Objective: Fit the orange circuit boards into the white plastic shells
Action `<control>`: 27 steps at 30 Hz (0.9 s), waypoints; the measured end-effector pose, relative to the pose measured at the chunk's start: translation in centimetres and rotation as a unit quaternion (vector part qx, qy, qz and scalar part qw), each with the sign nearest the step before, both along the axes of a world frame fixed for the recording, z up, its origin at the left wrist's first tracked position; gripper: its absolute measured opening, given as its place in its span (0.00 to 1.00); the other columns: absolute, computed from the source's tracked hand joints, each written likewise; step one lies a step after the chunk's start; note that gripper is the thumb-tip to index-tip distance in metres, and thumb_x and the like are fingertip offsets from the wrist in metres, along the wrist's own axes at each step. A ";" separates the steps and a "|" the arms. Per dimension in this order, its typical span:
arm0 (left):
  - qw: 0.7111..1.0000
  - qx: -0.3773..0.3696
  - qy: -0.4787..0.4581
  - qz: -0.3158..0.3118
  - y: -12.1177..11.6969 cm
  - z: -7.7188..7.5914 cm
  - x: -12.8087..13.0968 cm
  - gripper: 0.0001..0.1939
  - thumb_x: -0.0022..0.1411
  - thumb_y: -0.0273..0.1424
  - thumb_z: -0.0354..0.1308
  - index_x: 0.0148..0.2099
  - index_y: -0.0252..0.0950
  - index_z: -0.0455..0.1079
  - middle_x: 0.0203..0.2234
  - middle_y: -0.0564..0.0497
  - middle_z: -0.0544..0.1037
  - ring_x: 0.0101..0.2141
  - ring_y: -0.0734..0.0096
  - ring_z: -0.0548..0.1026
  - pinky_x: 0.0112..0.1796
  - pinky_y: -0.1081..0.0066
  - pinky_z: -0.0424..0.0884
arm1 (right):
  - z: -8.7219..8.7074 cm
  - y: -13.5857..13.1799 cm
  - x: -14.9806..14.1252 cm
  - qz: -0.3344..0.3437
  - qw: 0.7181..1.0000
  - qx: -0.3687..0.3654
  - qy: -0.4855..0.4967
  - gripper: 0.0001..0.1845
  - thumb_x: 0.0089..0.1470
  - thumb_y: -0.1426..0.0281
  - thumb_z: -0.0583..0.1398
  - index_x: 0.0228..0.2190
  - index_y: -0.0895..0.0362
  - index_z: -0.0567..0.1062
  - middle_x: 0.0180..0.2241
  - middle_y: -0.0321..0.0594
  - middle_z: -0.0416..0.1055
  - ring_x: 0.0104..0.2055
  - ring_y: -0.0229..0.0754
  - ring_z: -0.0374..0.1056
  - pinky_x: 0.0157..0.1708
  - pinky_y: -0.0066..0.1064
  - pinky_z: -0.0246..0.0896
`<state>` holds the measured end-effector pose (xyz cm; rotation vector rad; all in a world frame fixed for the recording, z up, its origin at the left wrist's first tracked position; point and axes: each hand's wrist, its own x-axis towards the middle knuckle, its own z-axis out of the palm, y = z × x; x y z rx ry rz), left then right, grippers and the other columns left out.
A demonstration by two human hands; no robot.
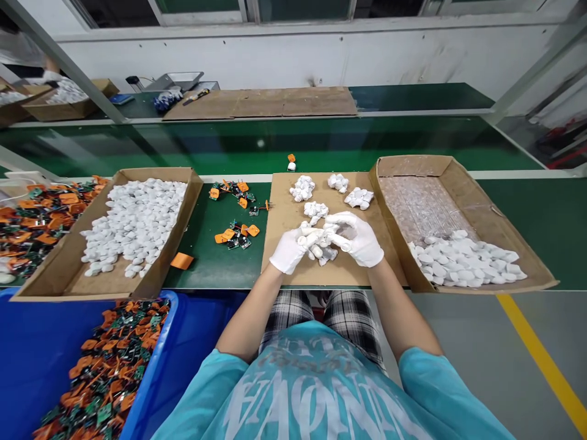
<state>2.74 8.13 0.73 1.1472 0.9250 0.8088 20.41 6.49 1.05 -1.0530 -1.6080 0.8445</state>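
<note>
Both hands wear white gloves and meet over a brown cardboard sheet (288,275). My left hand (290,249) is closed, its fingertips pinched on a small white rounded piece. From the other side, my right hand (358,239) curves thumb and fingers in to the same spot; white glove against white parts blurs the exact grip. Just under the fingers lies a pile of white pieces (324,255). Beyond them on the cardboard sit several clumps, including a near clump (316,210), a left clump (302,188), a back clump (338,183) and a right clump (359,198).
To the left stands a cardboard tray (177,226) of white pieces; another tray (398,226) is at right, partly filled. Orange-tabbed circuit boards (236,235) lie on the green bench, with more in a blue bin (151,373). A person's arm (51,66) shows far left.
</note>
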 end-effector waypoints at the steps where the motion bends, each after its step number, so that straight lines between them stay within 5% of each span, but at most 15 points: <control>1: 1.000 -0.014 -0.017 0.018 0.0 0.1 -0.2 0.25 0.44 0.48 0.67 0.35 0.29 0.76 0.19 0.48 0.77 0.17 0.76 0.70 0.17 0.76 0.62 | -0.1 0.0 0.1 -0.014 0.999 -0.017 0.038 0.20 0.49 0.57 0.63 0.42 0.54 0.74 0.40 0.45 0.74 0.39 0.47 0.73 0.39 0.41 0.72; 5: 0.990 -0.022 -0.057 0.125 0.0 0.0 -1.5 0.29 0.38 0.49 0.69 0.36 0.30 0.74 0.22 0.49 0.78 0.18 0.76 0.72 0.18 0.77 0.64 | -0.6 0.0 1.8 -0.112 0.989 -0.054 0.075 0.22 0.48 0.59 0.63 0.45 0.52 0.72 0.31 0.39 0.73 0.29 0.42 0.71 0.34 0.40 0.71; 10: 0.988 -0.014 -0.041 0.151 -0.3 -1.5 -3.1 0.30 0.42 0.45 0.70 0.44 0.31 0.73 0.25 0.51 0.77 0.19 0.81 0.70 0.20 0.78 0.64 | -1.4 0.2 4.4 -0.155 0.952 -0.054 -0.258 0.16 0.49 0.67 0.61 0.41 0.55 0.78 0.34 0.43 0.75 0.37 0.49 0.72 0.40 0.44 0.69; 14: 0.988 -0.008 -0.014 0.152 -0.7 -2.4 -3.3 0.28 0.43 0.44 0.69 0.44 0.30 0.74 0.24 0.52 0.76 0.19 0.81 0.69 0.22 0.77 0.65 | -1.8 -0.2 3.7 -0.213 0.913 0.038 -0.347 0.18 0.51 0.68 0.61 0.45 0.55 0.78 0.47 0.48 0.73 0.49 0.56 0.67 0.47 0.50 0.66; 17: 0.989 -0.010 0.006 0.150 -0.9 -2.7 -3.1 0.27 0.44 0.45 0.68 0.42 0.31 0.75 0.23 0.52 0.76 0.19 0.80 0.69 0.21 0.77 0.65 | -1.5 -1.2 2.2 -0.136 0.927 0.092 -0.338 0.15 0.56 0.67 0.59 0.45 0.53 0.77 0.43 0.45 0.75 0.47 0.51 0.69 0.49 0.47 0.64; 20: 0.990 -0.007 0.025 0.136 -1.1 -3.1 -2.8 0.26 0.46 0.46 0.66 0.42 0.31 0.75 0.24 0.51 0.77 0.19 0.79 0.70 0.20 0.77 0.64 | -1.2 -2.0 0.3 -0.053 0.925 0.070 -0.370 0.15 0.55 0.64 0.61 0.44 0.53 0.78 0.39 0.44 0.76 0.42 0.49 0.69 0.47 0.45 0.64; 27: 0.984 0.056 0.123 0.118 -1.5 -3.9 -2.5 0.17 0.55 0.39 0.62 0.44 0.35 0.75 0.25 0.53 0.79 0.21 0.78 0.72 0.25 0.78 0.69 | -1.3 -2.0 -3.5 -0.046 0.884 0.042 -0.463 0.11 0.52 0.70 0.62 0.40 0.55 0.78 0.42 0.48 0.74 0.44 0.54 0.67 0.40 0.44 0.63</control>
